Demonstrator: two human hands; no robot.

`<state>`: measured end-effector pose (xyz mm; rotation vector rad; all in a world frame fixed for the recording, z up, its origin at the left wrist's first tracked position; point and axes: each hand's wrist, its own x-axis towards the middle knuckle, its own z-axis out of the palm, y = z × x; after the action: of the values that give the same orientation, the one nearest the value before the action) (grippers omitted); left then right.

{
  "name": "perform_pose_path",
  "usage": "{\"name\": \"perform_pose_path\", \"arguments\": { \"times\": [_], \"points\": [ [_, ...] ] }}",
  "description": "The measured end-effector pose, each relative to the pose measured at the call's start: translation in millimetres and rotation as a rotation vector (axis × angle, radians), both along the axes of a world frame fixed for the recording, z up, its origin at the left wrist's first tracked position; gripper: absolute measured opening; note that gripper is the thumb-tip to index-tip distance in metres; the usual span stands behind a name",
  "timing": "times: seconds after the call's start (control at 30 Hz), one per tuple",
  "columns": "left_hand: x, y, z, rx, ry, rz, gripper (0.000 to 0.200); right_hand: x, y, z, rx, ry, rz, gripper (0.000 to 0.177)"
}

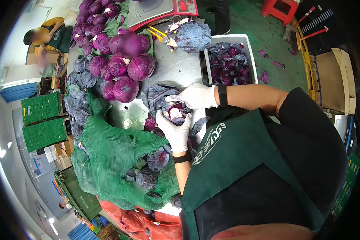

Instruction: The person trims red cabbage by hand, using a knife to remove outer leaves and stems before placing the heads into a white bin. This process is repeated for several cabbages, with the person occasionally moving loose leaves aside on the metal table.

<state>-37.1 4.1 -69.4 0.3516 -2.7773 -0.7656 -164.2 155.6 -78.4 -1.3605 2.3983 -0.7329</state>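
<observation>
A red cabbage (175,113) lies on the metal table in front of me, its pale cut stem end facing up. My left hand (175,131), in a white glove, grips its near side with thumb and fingers spread around it. My right hand (195,96), also gloved, is closed above the cabbage. A thin line like a knife blade runs out below its fingers across the stem end; the handle is hidden in the hand. A large dark outer leaf (158,95) spreads beside the cabbage, partly under the right fingertips.
Shiny peeled cabbages (126,66) are heaped on the table (170,70). Dull unpeeled ones (78,106) line its far edge. A green mesh sack (112,154) holds more. Also nearby are a red scale (164,14), a yellow-handled tool (157,34), a white leaf bin (250,52) and a person (54,36).
</observation>
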Motion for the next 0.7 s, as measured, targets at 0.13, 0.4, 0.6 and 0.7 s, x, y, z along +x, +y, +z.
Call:
{"name": "perform_pose_path", "arguments": {
  "times": [0.13,0.4,0.6,0.7],
  "points": [
    [3.7,-5.8,-3.1,0.142,0.029,-0.035,0.101,-14.4,-7.3,44.3,0.125,-0.612,-0.243,0.043],
    [47.2,-25.9,-5.2,0.643,0.067,-0.098,0.106,-101.1,2.2,-104.8,-0.337,-0.093,-0.51,0.038],
    [48.2,-41.9,7.2,0.613,-0.049,-0.107,0.108,-9.4,-8.1,3.3,-0.539,0.148,-0.437,0.029],
    [37.7,-39.4,12.1,0.547,-0.087,-0.192,0.109,18.3,-25.1,12.2,-0.678,-0.254,-0.164,0.04]
  ]
}}
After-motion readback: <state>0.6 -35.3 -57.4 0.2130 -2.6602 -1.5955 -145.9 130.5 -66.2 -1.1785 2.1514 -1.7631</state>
